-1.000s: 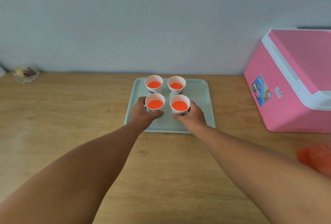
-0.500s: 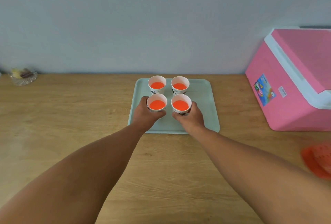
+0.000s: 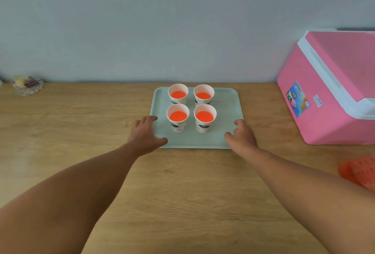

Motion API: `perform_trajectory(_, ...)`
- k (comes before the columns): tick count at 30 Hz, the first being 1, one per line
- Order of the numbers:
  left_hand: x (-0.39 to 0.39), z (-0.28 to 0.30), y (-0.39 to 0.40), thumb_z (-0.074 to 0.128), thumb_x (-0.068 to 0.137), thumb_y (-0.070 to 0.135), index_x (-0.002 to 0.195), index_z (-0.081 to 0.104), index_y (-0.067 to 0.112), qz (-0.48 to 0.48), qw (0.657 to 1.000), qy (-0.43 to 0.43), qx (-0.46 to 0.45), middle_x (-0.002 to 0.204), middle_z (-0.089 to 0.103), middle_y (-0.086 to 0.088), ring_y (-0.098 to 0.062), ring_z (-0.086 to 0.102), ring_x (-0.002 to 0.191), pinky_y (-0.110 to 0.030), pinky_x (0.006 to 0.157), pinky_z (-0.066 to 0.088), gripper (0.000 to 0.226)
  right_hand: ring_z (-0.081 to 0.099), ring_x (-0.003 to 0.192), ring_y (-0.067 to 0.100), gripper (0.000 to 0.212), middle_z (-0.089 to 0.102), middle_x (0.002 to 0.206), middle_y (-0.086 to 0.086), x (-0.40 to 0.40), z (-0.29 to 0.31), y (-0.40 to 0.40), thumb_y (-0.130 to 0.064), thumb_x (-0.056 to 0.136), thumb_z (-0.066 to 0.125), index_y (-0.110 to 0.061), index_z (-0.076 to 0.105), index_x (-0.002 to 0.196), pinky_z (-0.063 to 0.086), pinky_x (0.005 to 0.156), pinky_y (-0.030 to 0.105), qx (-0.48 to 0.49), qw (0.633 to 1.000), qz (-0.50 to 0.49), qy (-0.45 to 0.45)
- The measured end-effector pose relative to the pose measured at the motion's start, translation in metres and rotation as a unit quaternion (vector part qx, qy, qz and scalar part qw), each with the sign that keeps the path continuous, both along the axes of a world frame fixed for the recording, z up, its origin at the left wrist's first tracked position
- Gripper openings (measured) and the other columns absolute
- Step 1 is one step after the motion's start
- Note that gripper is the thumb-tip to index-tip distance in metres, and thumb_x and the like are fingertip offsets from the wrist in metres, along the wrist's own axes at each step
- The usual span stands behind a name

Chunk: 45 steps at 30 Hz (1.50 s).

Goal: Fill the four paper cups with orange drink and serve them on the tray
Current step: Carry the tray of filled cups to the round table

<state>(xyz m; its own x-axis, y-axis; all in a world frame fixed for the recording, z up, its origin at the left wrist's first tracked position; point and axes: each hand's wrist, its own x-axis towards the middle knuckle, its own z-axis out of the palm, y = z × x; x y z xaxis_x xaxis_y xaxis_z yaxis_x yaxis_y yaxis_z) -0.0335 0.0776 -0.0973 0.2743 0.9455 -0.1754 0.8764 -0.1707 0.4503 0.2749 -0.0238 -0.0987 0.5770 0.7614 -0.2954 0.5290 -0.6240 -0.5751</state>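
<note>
A pale green tray (image 3: 229, 99) lies flat on a wooden table (image 3: 182, 192), close to the grey wall at the far side. Four paper cups stand upright on it in a tight square, each filled with orange drink: the far-left cup (image 3: 178, 93), the far-right cup (image 3: 204, 94), the near-left cup (image 3: 178, 117) and the near-right cup (image 3: 205, 118). The cups stand close together but apart, towards the left half of the tray. A person's bare arms reach in from the near edge. The left hand (image 3: 145, 134) rests at the tray's near-left corner, fingers spread loosely and fairly straight, thumb lying over the tray's near rim, holding nothing. The right hand (image 3: 241, 136) sits at the near-right corner, fingers gently curved and slightly parted over the rim, also holding nothing. Neither hand touches a cup. To the right stands a pink cooler box (image 3: 328, 89) with a white band and a closed lid. An orange mesh object (image 3: 360, 170) lies at the right edge, partly cut off. At the far left, a small glass dish (image 3: 27, 86) holds wrapped sweets.
</note>
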Motion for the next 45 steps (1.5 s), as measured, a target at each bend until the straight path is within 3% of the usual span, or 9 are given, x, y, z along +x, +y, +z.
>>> perform_trajectory(3, -0.01, 0.0, 0.002, 0.058, 0.074, 0.05, 0.148, 0.042, 0.011, 0.041, 0.999, -0.007, -0.027, 0.147, 0.047, -0.011, -0.034, 0.039, 0.133, -0.048, 0.11, 0.036, 0.086, 0.063, 0.117, 0.033, 0.055, 0.056, 0.142, 0.009, 0.018, 0.004, -0.003, -0.029, 0.099, 0.061, -0.019, 0.047, 0.151, 0.052, 0.086, 0.038, -0.031, 0.999, -0.016, -0.036)
perform_trajectory(7, -0.009, -0.001, 0.011, 0.06, 0.089, 0.03, 0.142, 0.049, 0.003, 0.126, 0.99, -0.051, -0.044, 0.139, 0.052, -0.018, -0.035, 0.045, 0.129, -0.048, 0.109, 0.037, 0.06, 0.065, 0.101, 0.034, 0.04, 0.056, 0.134, 0.01, 0.029, 0.004, 0.003, -0.031, 0.102, 0.056, -0.018, 0.049, 0.14, 0.051, 0.074, 0.039, -0.078, 0.993, -0.027, -0.083)
perform_trajectory(10, -0.01, -0.006, 0.02, 0.058, 0.089, 0.029, 0.129, 0.057, 0.005, 0.164, 0.982, -0.07, -0.059, 0.123, 0.06, -0.013, -0.03, 0.054, 0.112, -0.04, 0.09, 0.047, 0.047, 0.062, 0.116, 0.038, 0.042, 0.052, 0.139, 0.013, 0.034, 0.002, 0.007, -0.034, 0.104, 0.054, -0.016, 0.047, 0.141, 0.053, 0.085, 0.044, -0.115, 0.988, -0.045, -0.096)
perform_trajectory(14, -0.006, -0.007, 0.027, 0.054, 0.09, 0.024, 0.095, 0.06, 0.009, 0.167, 0.982, -0.049, -0.066, 0.09, 0.064, -0.007, -0.028, 0.06, 0.084, -0.032, 0.058, 0.043, 0.017, 0.062, 0.119, 0.039, 0.044, 0.055, 0.141, 0.014, 0.037, -0.007, 0.012, -0.04, 0.106, 0.051, -0.014, 0.048, 0.141, 0.056, 0.094, 0.05, -0.136, 0.986, -0.042, -0.084)
perform_trajectory(17, -0.002, -0.01, 0.03, 0.051, 0.094, 0.026, 0.09, 0.058, 0.01, 0.159, 0.984, -0.031, -0.071, 0.082, 0.065, -0.007, -0.03, 0.067, 0.073, -0.036, 0.057, 0.055, 0.018, 0.063, 0.118, 0.043, 0.043, 0.057, 0.139, 0.017, 0.038, -0.014, 0.018, -0.038, 0.109, 0.044, -0.01, 0.047, 0.141, 0.049, 0.084, 0.044, -0.125, 0.987, -0.043, -0.095)
perform_trajectory(20, 0.003, -0.011, 0.035, 0.047, 0.097, 0.03, 0.095, 0.055, 0.011, 0.15, 0.986, -0.006, -0.067, 0.086, 0.063, -0.008, -0.029, 0.068, 0.066, -0.031, 0.048, 0.05, 0.021, 0.065, 0.113, 0.043, 0.041, 0.061, 0.133, 0.018, 0.037, -0.016, 0.021, -0.038, 0.111, 0.037, -0.01, 0.045, 0.14, 0.048, 0.081, 0.044, -0.123, 0.984, -0.04, -0.119)
perform_trajectory(26, 0.011, -0.021, 0.047, 0.037, 0.103, 0.035, 0.109, 0.054, 0.004, 0.148, 0.987, 0.05, -0.038, 0.104, 0.064, -0.02, -0.039, 0.064, 0.09, -0.042, 0.078, 0.054, 0.036, 0.066, 0.108, 0.043, 0.041, 0.063, 0.13, 0.018, 0.039, -0.025, 0.026, -0.037, 0.114, 0.029, -0.01, 0.046, 0.139, 0.047, 0.08, 0.046, -0.123, 0.978, -0.016, -0.167)
perform_trajectory(30, 0.017, -0.03, 0.048, 0.033, 0.106, 0.031, 0.113, 0.052, 0.0, 0.153, 0.986, 0.06, -0.019, 0.113, 0.063, -0.027, -0.045, 0.06, 0.103, -0.046, 0.081, 0.045, 0.037, 0.066, 0.112, 0.046, 0.042, 0.062, 0.134, 0.019, 0.037, -0.032, 0.027, -0.035, 0.115, 0.028, -0.006, 0.048, 0.137, 0.042, 0.08, 0.046, -0.107, 0.977, -0.015, -0.182)
perform_trajectory(45, 0.002, -0.03, 0.04, 0.038, 0.107, 0.034, 0.114, 0.052, -0.002, 0.201, 0.979, -0.018, -0.014, 0.113, 0.062, -0.027, -0.046, 0.058, 0.102, -0.042, 0.075, 0.038, 0.039, 0.067, 0.111, 0.045, 0.05, 0.069, 0.126, 0.022, 0.028, -0.028, 0.024, -0.04, 0.115, 0.023, -0.003, 0.053, 0.13, 0.039, 0.079, 0.041, -0.082, 0.986, -0.022, -0.146)
